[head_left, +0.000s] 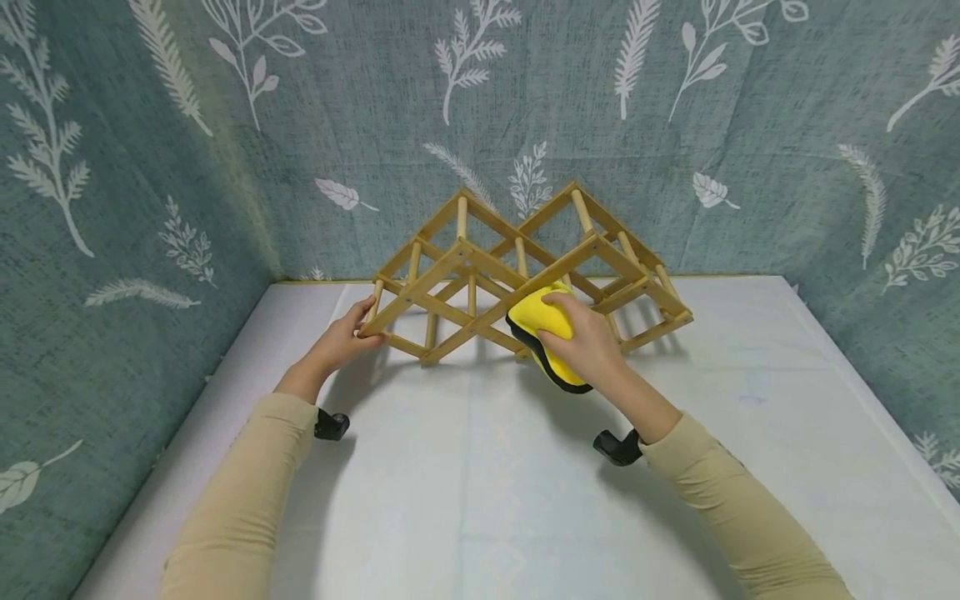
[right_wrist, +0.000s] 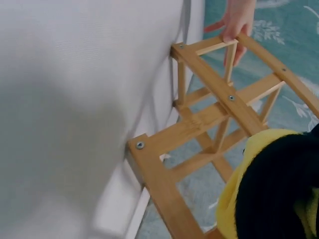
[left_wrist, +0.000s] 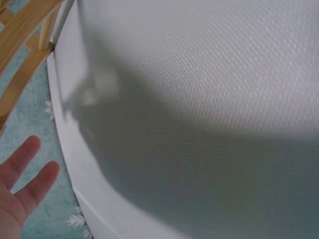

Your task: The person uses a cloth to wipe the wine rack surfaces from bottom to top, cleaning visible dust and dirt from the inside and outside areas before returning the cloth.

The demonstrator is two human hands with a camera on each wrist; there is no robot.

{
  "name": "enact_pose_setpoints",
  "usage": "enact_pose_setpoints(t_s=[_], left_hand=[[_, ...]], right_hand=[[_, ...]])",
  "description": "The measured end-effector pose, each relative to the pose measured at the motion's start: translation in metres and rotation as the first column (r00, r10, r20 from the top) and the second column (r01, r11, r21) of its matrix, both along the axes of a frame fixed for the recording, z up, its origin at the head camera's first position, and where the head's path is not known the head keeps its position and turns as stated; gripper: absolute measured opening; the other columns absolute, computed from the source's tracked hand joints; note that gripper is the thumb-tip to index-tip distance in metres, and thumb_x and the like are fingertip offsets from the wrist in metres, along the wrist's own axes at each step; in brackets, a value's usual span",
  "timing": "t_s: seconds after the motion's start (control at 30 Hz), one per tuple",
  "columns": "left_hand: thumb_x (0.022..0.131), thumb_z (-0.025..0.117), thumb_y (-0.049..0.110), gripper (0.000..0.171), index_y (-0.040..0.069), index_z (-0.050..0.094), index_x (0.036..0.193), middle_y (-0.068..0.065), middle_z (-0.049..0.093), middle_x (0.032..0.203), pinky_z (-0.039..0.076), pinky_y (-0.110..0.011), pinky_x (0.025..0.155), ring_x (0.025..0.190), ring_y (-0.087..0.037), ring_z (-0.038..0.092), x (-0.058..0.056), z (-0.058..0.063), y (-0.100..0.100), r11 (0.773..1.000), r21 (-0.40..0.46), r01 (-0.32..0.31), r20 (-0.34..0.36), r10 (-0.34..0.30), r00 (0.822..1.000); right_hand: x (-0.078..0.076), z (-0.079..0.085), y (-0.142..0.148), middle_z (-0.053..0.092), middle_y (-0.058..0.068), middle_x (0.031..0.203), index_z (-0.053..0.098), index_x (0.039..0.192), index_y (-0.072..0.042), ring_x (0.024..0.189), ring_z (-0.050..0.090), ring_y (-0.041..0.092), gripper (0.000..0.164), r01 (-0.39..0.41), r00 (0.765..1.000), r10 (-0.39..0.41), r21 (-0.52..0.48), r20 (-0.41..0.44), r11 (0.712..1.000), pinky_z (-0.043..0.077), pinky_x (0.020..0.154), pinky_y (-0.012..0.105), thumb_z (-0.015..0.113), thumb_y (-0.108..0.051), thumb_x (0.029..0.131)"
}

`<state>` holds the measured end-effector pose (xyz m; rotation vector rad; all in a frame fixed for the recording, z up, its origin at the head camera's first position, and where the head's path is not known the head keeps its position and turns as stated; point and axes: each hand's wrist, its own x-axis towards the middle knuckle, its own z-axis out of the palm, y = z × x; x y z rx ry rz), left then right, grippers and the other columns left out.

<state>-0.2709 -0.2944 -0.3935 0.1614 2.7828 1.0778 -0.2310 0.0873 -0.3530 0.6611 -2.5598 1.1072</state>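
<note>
A folding wooden lattice rack [head_left: 465,250], made of crossed slats joined by round dowels, stands on the white table near the back wall. My left hand [head_left: 347,337] holds the rack by its left end, around the end dowel; in the right wrist view that left hand [right_wrist: 238,22] shows at the far end of the rack [right_wrist: 199,119]. With my right hand [head_left: 585,337] I grip a bunched yellow cloth with black edging [head_left: 542,321] against the front slats, right of the rack's middle. The cloth [right_wrist: 254,154] covers part of the slats in the right wrist view.
The white-covered table [head_left: 480,483] spreads in front of the rack. Behind it and at both sides hang blue-green fabric walls [head_left: 360,125] with white leaf prints. A black wrist device [head_left: 618,447] sits under each forearm.
</note>
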Motion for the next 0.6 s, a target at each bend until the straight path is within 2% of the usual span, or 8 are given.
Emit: enact_pose_setpoints(t_s=[0.13,0.27,0.33,0.47,0.6], left_hand=[[0.089,0.059,0.034,0.082,0.018,0.006,0.149,-0.024,0.027,0.145,0.028,-0.058,0.100,0.130,-0.042,0.030,0.001,0.001,0.000,1.000,0.000,0.000,0.004,0.000,1.000],[0.088,0.059,0.037,0.082,0.019,0.007,0.149,-0.025,0.029,0.144,0.027,-0.059,0.100,0.129,-0.043,0.031,0.000,0.001,0.000,1.000,-0.007,0.002,-0.006,-0.002,1.000],[0.088,0.059,0.038,0.083,0.019,0.006,0.149,-0.024,0.029,0.144,0.027,-0.059,0.100,0.129,-0.043,0.031,-0.001,0.001,0.001,1.000,-0.007,0.003,-0.003,-0.003,1.000],[0.088,0.059,0.037,0.082,0.019,0.007,0.149,-0.023,0.027,0.146,0.028,-0.058,0.100,0.129,-0.042,0.031,-0.002,0.000,0.001,1.000,-0.009,-0.002,0.007,0.002,1.000],[0.088,0.059,0.037,0.082,0.018,0.007,0.149,-0.022,0.026,0.147,0.027,-0.058,0.101,0.130,-0.042,0.030,-0.001,-0.001,0.000,1.000,-0.013,-0.003,0.001,0.003,1.000]], right_hand=[[0.011,0.004,0.002,0.065,0.016,0.103,0.056,0.116,-0.004,0.070,0.059,0.025,0.040,-0.002,0.993,-0.003,-0.043,-0.121,0.999,0.047,0.060,0.035,0.069,-0.011,0.078],[0.022,0.018,0.002,0.066,0.015,0.100,0.057,0.112,-0.004,0.067,0.059,0.026,0.040,0.001,0.975,-0.013,-0.058,-0.221,0.998,0.046,0.058,0.037,0.072,-0.010,0.076],[0.023,0.026,0.001,0.066,0.015,0.101,0.057,0.113,-0.004,0.063,0.057,0.024,0.040,0.017,0.979,-0.019,-0.010,-0.202,1.000,0.045,0.056,0.036,0.071,-0.011,0.076],[0.021,0.037,-0.005,0.064,0.013,0.106,0.055,0.118,-0.007,0.063,0.055,0.023,0.041,0.063,0.996,-0.055,0.112,-0.076,0.992,0.044,0.055,0.035,0.068,-0.018,0.081],[0.015,0.044,-0.017,0.063,0.014,0.107,0.052,0.123,-0.009,0.068,0.056,0.025,0.044,0.067,0.998,-0.069,0.132,0.011,0.989,0.046,0.057,0.035,0.065,-0.021,0.083]])
